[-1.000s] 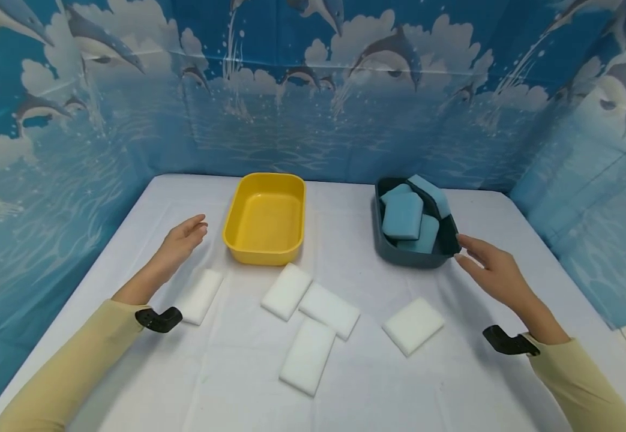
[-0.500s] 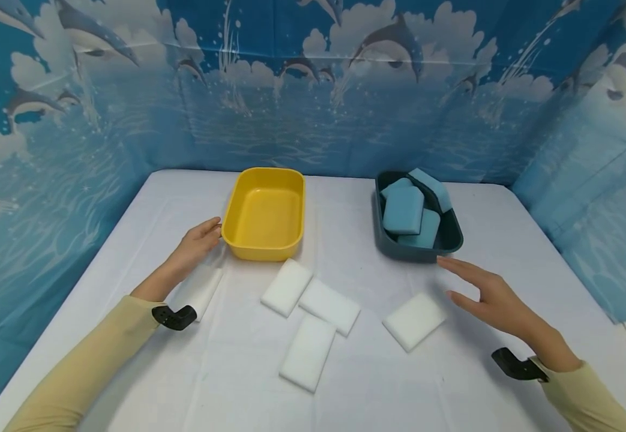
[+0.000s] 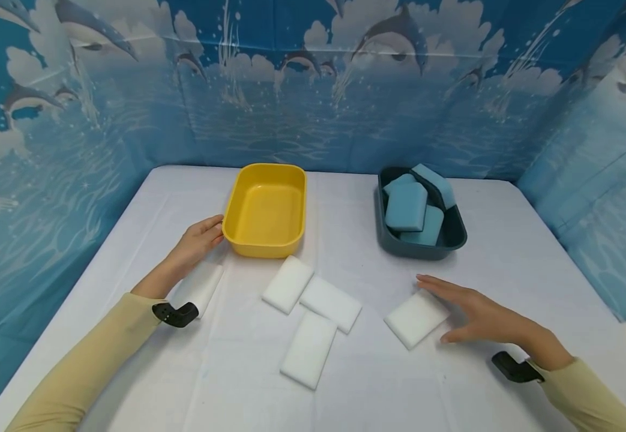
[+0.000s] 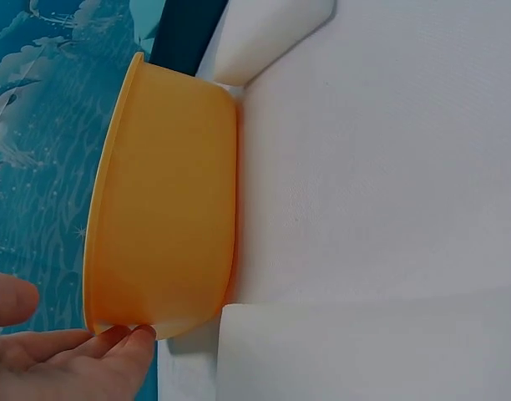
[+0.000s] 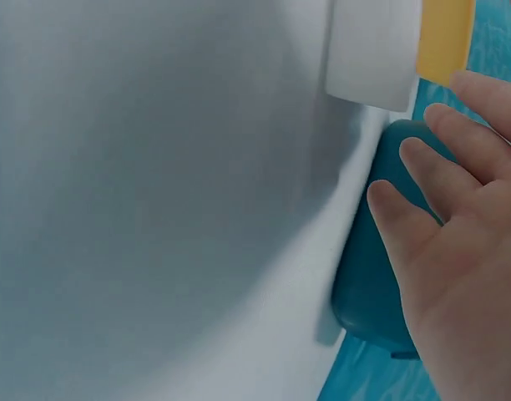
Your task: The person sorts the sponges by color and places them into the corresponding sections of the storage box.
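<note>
My left hand [image 3: 189,247] has its fingertips against the left side of an empty yellow plastic tub [image 3: 264,207]. In the left wrist view those fingers [image 4: 113,355] touch the tub wall just under the rim, and the thumb stands away from it. Over a white sponge [image 3: 414,321] on the right side of the table, my right hand [image 3: 488,318] hovers with its fingers spread and nothing in them. The right wrist view puts that hand in front of the dark teal tub [image 5: 364,284].
Behind the right hand, the dark teal tub [image 3: 418,250] holds several blue sponges [image 3: 406,207]. Several white sponges [image 3: 308,350] lie in front of the yellow tub. One more white sponge [image 3: 204,291] is partly under the left forearm. A dolphin-print curtain [image 3: 269,120] surrounds the white-covered table.
My left hand has moved right and now touches the yellow tub. From beside the dark teal tub, my right hand has come left and nearer, over the right-hand white sponge.
</note>
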Tool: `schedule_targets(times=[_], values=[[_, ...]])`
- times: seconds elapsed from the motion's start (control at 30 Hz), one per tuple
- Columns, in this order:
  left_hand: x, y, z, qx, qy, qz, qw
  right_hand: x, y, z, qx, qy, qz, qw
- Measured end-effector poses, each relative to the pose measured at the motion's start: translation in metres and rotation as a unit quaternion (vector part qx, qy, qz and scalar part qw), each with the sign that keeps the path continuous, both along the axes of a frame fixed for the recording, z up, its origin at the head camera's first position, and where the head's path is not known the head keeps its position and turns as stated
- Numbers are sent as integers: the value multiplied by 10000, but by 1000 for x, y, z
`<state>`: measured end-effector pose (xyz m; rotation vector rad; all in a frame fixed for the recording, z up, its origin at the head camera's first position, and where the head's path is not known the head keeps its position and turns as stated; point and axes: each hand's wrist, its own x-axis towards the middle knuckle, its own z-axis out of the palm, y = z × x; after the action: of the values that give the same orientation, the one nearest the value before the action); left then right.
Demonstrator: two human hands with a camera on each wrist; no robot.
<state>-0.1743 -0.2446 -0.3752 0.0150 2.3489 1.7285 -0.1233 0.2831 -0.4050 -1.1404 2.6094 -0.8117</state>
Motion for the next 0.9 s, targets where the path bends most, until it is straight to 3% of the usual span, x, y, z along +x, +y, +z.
schedule_targets(times=[0.23, 0.57, 0.77, 0.9], values=[[-1, -9, 0, 214, -103, -201, 9995, -6, -7, -9, 217, -205, 194, 9994], [-8, -19, 1, 301, -93, -791, 9964, -4, -11, -4, 948, 55, -632, 9935], [-9, -24, 1, 154, -162, -879, 9959, -8, -13, -9, 796, 212, -689, 9942], [-8, -26, 1, 152, -87, -1064, 9942, -10, -16, -10, 554, 537, -686, 9947]])
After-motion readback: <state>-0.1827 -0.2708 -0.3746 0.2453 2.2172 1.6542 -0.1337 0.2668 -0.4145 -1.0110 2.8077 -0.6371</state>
